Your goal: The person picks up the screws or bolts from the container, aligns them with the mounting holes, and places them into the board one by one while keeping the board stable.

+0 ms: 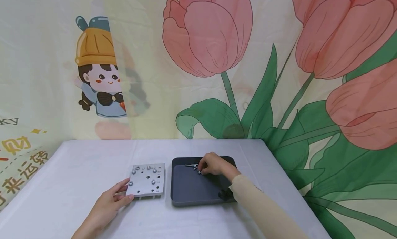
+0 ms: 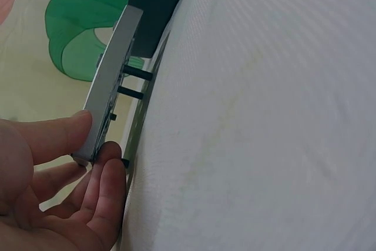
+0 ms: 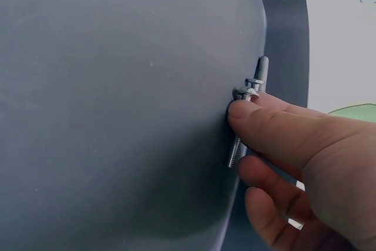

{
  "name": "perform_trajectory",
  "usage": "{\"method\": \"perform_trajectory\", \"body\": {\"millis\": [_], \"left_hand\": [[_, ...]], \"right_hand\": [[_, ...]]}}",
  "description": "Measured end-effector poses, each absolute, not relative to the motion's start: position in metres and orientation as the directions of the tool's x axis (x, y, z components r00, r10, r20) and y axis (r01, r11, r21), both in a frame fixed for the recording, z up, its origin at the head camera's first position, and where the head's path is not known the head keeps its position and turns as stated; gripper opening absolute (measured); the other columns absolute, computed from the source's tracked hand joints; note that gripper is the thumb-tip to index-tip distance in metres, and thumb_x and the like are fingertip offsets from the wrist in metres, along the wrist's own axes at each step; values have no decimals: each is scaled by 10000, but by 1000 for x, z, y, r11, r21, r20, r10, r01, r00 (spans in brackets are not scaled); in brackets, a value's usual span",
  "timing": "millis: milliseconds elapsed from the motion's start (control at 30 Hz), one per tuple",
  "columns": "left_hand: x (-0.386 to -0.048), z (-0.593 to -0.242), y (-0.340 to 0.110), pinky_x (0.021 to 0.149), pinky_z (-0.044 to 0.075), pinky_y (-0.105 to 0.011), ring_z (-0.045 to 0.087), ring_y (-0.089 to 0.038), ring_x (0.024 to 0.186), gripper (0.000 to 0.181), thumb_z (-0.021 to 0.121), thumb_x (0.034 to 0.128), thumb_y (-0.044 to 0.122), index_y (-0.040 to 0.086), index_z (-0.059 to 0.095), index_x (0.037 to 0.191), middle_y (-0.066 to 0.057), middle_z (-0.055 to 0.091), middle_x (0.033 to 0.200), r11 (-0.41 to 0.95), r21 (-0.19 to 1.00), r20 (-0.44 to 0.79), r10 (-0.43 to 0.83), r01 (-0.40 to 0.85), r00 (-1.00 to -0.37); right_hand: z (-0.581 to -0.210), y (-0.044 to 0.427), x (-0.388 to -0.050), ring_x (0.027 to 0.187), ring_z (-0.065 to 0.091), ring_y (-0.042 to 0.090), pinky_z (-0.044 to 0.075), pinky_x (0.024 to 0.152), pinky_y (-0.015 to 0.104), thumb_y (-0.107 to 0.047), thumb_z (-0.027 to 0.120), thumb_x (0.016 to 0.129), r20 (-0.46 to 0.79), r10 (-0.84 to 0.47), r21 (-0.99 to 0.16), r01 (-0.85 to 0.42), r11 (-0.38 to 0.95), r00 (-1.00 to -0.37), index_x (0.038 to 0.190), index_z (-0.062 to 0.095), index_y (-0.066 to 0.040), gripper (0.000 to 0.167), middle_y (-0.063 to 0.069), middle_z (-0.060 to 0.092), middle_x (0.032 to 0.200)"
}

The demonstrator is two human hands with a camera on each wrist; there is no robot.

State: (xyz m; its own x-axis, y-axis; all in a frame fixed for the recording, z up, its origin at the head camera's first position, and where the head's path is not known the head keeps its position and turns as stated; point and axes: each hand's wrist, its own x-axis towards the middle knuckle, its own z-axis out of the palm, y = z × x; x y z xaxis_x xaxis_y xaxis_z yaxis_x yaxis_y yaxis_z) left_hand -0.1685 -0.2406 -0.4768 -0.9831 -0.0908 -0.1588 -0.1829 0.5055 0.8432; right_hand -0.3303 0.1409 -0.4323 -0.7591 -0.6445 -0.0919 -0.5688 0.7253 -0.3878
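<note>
My left hand point(image 1: 108, 201) grips the near left corner of a square metal plate point(image 1: 143, 184), thumb on one side and fingers curled under. Several socket-head screws point(image 1: 153, 181) stand in the plate's top, among open holes. In the left wrist view, dark screw shanks point(image 2: 138, 73) stick out below the plate, which is slightly raised. Over the dark grey tray point(image 1: 192, 194), my right hand point(image 1: 214, 164) reaches down to the far side. Its thumb and fingers pinch a silver bolt point(image 3: 234, 154) with a threaded shank. More bolts point(image 1: 190, 165) lie beside those fingertips.
The tray stands just right of the plate on a white-clothed table point(image 1: 62, 190). A black object point(image 1: 224, 195) shows at my right wrist, above the tray's near right part. Behind the table hangs a printed curtain point(image 1: 149, 77).
</note>
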Motion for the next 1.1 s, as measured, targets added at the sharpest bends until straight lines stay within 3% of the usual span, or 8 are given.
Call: {"method": "perform_trajectory", "body": {"millis": [267,433,700,1100], "left_hand": [[-168,-475,-240,792,539,-245,659,-229,1151,792,797,974,297,110,407,1638,-276,538,1521,503,846,-157,-87,-179,-984],[-167,-474,-240,797,537,-240,659,-237,1157,780,791,979,295,107,413,1634,-279,539,1519,511,842,-148,-87,-172,-985],[-168,-476,-241,800,536,-241,671,-224,1140,788,798,973,287,101,412,1634,-278,545,1515,515,838,-155,-97,-183,-983],[-168,-476,-241,794,543,-246,664,-222,1144,796,801,970,296,104,408,1636,-274,539,1522,498,847,-160,-95,-186,-983]], "right_hand": [[-433,144,-331,803,618,62,526,783,297,-86,780,972,-79,-637,-409,-558,722,-767,1002,798,-137,61,-82,736,883],[-431,147,-330,818,624,89,530,779,333,-84,761,988,-45,-629,-475,-537,697,-776,1016,766,-115,42,-62,724,889],[-431,145,-329,795,635,77,523,736,293,-101,748,1002,7,-620,-564,-515,645,-785,1031,729,-103,35,-51,734,896],[-426,132,-327,883,673,99,537,796,319,-181,769,998,117,-520,-727,-430,535,-846,1114,762,-115,133,-63,750,943]]}}
